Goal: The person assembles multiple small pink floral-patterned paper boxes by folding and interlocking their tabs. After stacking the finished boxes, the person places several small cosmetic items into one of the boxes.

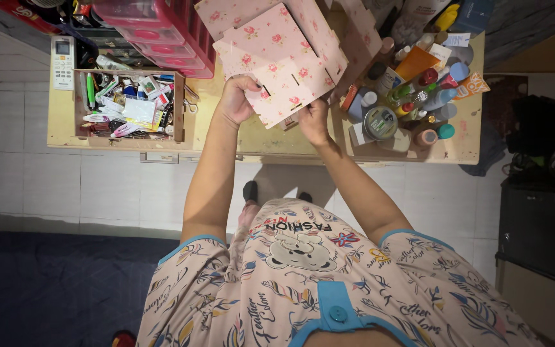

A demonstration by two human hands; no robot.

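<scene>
Two hands are on the pink flowered panel [277, 64] at the upper middle of the frame; my left hand [237, 99] is curled shut over its left edge, and my right hand [314, 121] pinches its lower corner from beneath, fingers closed on the board; I hold it tilted above the bench [264, 138] so that its slotted edge faces me, which seems the reason for gripping it at two edges and not flat. More flowered boards [354, 32] of the same kind stand just behind it, touching or overlapping it; I cannot tell which. To the right of centre, bottles and tubes [419, 83] crowd together with a round tin [380, 122] near my right hand; they look pushed aside to leave me room. At the upper left an open wooden tray [179, 106] holds small clutter, with a white remote [63, 61] beside it and a red drawer unit [168, 32] behind.
</scene>
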